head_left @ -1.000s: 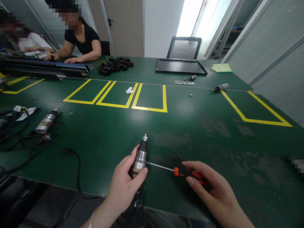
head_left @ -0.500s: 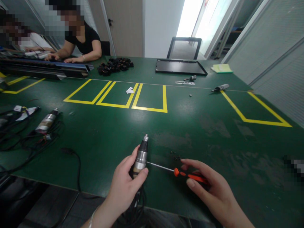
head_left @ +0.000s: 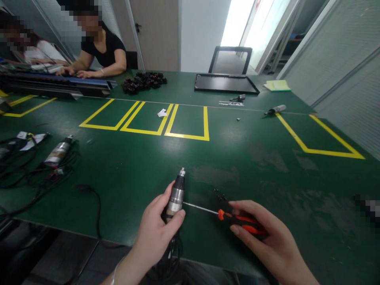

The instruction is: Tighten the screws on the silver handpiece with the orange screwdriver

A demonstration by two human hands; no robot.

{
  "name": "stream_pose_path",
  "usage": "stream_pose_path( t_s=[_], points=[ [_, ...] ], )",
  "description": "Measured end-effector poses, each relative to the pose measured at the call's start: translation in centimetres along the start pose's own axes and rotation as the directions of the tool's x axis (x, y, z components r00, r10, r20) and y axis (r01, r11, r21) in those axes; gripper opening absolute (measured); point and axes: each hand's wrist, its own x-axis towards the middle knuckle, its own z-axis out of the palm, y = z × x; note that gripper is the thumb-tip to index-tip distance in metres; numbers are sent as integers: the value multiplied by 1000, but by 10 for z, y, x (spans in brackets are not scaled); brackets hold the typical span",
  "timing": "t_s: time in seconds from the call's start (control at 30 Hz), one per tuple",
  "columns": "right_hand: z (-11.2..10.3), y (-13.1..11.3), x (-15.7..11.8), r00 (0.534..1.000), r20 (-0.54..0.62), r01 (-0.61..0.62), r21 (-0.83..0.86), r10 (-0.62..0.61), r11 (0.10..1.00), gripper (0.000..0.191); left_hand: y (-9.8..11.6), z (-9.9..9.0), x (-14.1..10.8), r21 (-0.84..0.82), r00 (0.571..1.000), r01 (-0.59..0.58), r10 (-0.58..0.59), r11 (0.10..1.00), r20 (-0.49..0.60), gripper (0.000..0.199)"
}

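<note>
My left hand (head_left: 160,223) is wrapped round the body of a corded electric screwdriver (head_left: 177,196), its chuck pointing away from me and its cable hanging down past the table's front edge. In my right hand (head_left: 261,233) is a screwdriver with a red and black handle (head_left: 237,221), gripped between thumb and fingers. Its thin shaft reaches left, and the tip meets the side of the electric screwdriver's metal collar. Several small dark screws (head_left: 221,196) lie on the table just beyond my right fingertips.
Another electric screwdriver (head_left: 58,152) lies among cables at left on the green table (head_left: 133,158). Yellow tape (head_left: 187,137) marks boxes. Farther back are a pile of black parts (head_left: 145,82), a black-framed panel (head_left: 226,84) and a silver tool (head_left: 276,109). Two people sit at far left.
The red and black handle has turned about its length, and my right thumb and fingers have shifted along it. My left hand and the electric screwdriver stay in place.
</note>
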Motion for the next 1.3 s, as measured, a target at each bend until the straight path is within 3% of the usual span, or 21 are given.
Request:
stream_pose_path(
  t_s=[0.23, 0.37, 0.77, 1.3],
  points=[
    [1, 2, 2, 1000, 8, -30, 6, 30, 1000, 31, -1, 0, 0, 1, 1000, 0, 0, 1000, 2, 61],
    [2, 2, 4, 995, 81, -56, -4, 56, 998, 30, 0, 0, 0, 4, 1000, 5, -5, 1000, 5, 62],
    [0, 0, 2, 978, 210, 22, -33, -14, 999, 26, 0, 1, 1, -12, 1000, 22, -22, 1000, -2, 62],
    [1, 1, 2, 988, 120, 92, 15, -93, 996, 37, -1, 1, 1, -13, 1000, 12, -11, 1000, 11, 62]
  ],
)
